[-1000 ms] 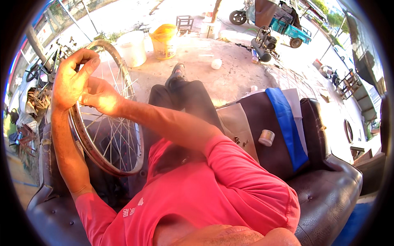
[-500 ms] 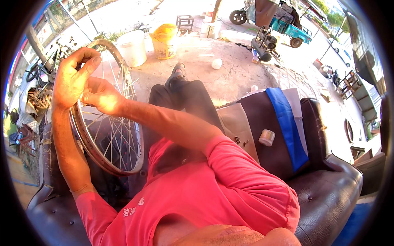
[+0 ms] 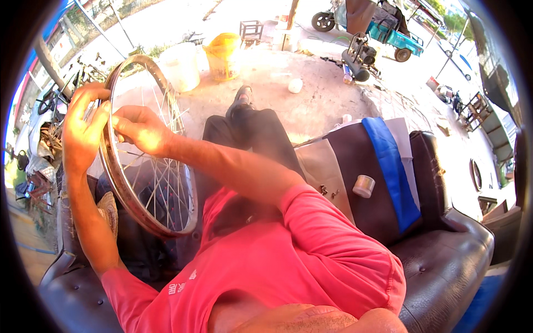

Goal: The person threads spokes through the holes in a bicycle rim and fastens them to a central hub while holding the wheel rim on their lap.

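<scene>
A bare spoked bicycle wheel (image 3: 126,201) stands upright at my left, with no tyre on its rim. Thin metal spokes (image 3: 161,186) run across it; several light ones bunch near the hub. My left hand (image 3: 83,125) wraps round the rim's outer left side, with its thumb and fingers on the metal. From the inner side, my right hand (image 3: 143,130) reaches the same stretch of rim, thumb and fingertips pinched together. Whatever sits between those fingertips is too small to make out. My right forearm passes in front of the wheel.
On the brown seat to my right are a small round tub (image 3: 363,186), several small metal pieces (image 3: 328,192), and a blue cloth strip (image 3: 391,172). Ahead stand a yellow bucket (image 3: 223,58), a white bucket (image 3: 183,69) and an air compressor (image 3: 360,58). Parked bicycles (image 3: 80,75) are at far left.
My left hand has moved left and down, from above my right fingertips onto the rim's outer side. My right hand stays close to the rim. A woven straw-coloured thing now shows beside my left forearm.
</scene>
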A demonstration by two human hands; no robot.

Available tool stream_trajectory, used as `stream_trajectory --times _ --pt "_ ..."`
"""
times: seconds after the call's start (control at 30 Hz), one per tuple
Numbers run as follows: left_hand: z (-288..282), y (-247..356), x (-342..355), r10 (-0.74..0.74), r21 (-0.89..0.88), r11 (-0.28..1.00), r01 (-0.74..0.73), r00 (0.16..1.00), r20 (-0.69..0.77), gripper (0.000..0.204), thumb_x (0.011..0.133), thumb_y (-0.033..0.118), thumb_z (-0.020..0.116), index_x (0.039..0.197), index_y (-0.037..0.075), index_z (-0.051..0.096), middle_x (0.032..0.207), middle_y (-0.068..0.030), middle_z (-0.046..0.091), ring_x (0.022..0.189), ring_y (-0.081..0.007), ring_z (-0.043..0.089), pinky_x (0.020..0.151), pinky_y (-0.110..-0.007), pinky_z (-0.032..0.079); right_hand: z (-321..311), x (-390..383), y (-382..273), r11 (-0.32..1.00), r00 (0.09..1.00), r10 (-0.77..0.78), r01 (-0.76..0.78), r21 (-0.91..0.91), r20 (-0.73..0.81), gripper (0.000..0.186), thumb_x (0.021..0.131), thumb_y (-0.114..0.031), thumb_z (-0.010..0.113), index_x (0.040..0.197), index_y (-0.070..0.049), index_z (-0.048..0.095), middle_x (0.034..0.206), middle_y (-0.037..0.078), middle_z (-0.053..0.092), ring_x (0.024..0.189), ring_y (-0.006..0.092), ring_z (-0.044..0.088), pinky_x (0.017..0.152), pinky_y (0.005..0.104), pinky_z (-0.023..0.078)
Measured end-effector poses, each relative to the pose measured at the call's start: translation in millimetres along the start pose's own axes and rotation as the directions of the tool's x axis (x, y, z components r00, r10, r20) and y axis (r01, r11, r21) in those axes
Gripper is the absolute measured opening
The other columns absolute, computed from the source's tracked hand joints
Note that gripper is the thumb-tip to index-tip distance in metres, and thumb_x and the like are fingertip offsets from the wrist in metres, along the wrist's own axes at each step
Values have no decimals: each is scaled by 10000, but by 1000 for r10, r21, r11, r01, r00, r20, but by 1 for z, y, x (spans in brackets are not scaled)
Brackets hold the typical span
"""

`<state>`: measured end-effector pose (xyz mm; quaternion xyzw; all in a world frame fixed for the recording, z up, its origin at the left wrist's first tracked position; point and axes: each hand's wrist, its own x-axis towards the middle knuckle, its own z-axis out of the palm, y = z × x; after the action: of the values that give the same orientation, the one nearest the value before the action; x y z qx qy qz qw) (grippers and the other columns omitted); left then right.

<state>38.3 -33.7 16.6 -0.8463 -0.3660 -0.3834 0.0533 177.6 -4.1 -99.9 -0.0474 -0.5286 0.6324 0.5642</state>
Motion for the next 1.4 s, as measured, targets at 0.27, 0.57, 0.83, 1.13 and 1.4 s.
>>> stream_trajectory --times 0.27,0.57,0.83,1.13,1.4 --pt "-12 22 -9 -40 179 984 22 995 94 112 820 -7 663 925 -12 626 1224 -164 621 1171 -322 597 1003 -389 459 -3 3 -7 1000 1000 0 0 5 11 238 991 -258 627 925 -32 668 732 -3 597 626 72 495 551 246 384" --pt "-31 15 1 96 118 988 -96 995 4 128 815 108 658 877 0 631 1008 -141 654 932 -306 619 848 -385 495 -20 4 15 994 996 78 -82 74 48 71 963 -121 627 996 -75 668 851 0 626 735 83 565 636 246 438" --pt "13 25 34 103 130 985 -113 991 82 153 798 180 649 890 59 668 912 -106 652 884 -295 665 767 -391 536 -32 9 26 1000 989 13 -11 -13 149 254 941 -111 643 1194 -90 632 1066 28 668 911 145 621 779 310 496" --pt "38 -1 39 81 336 928 -159 968 237 211 777 276 659 883 96 693 965 -105 679 916 -319 691 771 -469 535 -58 5 28 809 966 -216 258 -528 141 352 915 -96 648 1257 -46 584 1210 44 616 1096 166 559 974 340 420" --pt "35 4 44 -62 260 965 23 987 146 250 780 312 683 913 114 761 951 -103 736 922 -302 710 783 -462 545 -7 -11 -7 896 986 -131 161 -413 100 302 957 -57 626 1243 22 574 1212 111 636 1118 172 592 1018 343 438"
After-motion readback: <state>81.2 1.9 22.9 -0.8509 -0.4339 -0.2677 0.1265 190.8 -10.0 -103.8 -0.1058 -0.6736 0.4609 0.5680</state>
